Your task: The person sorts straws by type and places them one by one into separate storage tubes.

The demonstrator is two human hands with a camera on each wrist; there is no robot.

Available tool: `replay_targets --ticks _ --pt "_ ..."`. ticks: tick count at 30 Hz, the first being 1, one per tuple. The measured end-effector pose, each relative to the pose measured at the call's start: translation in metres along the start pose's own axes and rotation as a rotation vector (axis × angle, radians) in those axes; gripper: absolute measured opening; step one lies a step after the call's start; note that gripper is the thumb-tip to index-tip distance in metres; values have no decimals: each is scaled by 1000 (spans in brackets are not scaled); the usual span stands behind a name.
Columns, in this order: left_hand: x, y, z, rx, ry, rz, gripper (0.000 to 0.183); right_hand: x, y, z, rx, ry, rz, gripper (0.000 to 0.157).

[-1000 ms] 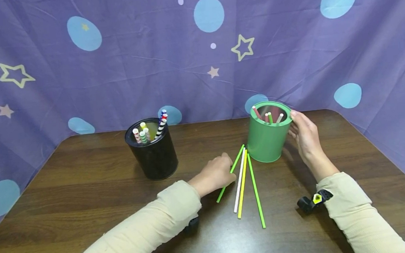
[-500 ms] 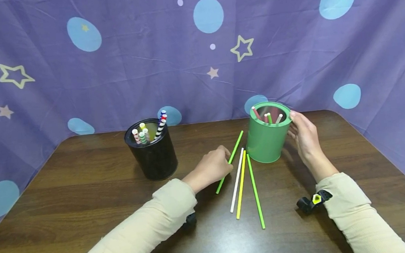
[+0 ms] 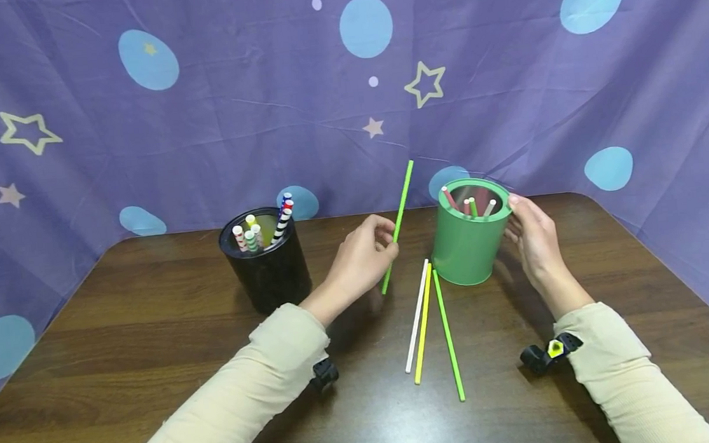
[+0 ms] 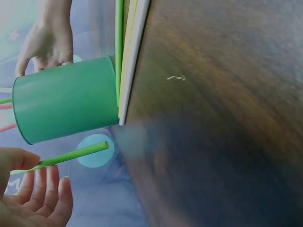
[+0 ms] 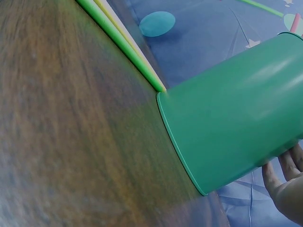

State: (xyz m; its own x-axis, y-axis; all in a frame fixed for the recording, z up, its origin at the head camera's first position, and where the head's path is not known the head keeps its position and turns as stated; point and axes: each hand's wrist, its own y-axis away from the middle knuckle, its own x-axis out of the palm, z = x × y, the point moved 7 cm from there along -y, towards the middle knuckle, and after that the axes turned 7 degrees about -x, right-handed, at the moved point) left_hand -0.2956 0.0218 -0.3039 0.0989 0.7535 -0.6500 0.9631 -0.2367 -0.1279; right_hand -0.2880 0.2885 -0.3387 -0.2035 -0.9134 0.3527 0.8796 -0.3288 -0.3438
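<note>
My left hand (image 3: 363,252) pinches a green straw (image 3: 404,199) between thumb and fingers, raised over the table and slanting up to the right. In the left wrist view the lower end of that straw (image 4: 75,154) points toward the green can (image 4: 66,99). With the thumb at the rim and the fingers bent against its side, my right hand (image 3: 538,237) holds the upright green can (image 3: 467,250). Several straws stand inside it. A white straw (image 3: 417,314), a yellow straw (image 3: 423,324) and another green straw (image 3: 449,336) lie fanned out in front of the can.
A black can (image 3: 274,278) with several patterned straws (image 3: 281,224) stands left of my left hand. The wooden table (image 3: 153,380) reaches back to a purple curtain (image 3: 292,86) with stars and blue spots.
My left hand has lifted the green straw off the table, moving it up and slightly left, and tilted it more upright. My right hand and the green can have stayed put.
</note>
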Motion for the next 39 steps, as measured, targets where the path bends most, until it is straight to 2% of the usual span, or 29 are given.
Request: replay_targets --ticks 7,11,20,30,34,39 --pt "-12 -2 -9 40 116 -89 23 0 0 0 0 0 1 21" --pt "-16 -3 -16 69 167 -118 22 0 -1 0 -4 -4 -1 21" --pt "-20 2 -48 215 341 -136 22 0 -1 0 -10 -13 -1 21" --pt "-23 7 -73 347 470 -212 21 0 -1 0 -9 -9 -3 21" --pt "-22 7 -80 370 496 -221 21 0 -1 0 -9 -9 -2 21" --pt "-19 6 -88 365 509 -211 21 0 0 0 -6 -7 -3 21"
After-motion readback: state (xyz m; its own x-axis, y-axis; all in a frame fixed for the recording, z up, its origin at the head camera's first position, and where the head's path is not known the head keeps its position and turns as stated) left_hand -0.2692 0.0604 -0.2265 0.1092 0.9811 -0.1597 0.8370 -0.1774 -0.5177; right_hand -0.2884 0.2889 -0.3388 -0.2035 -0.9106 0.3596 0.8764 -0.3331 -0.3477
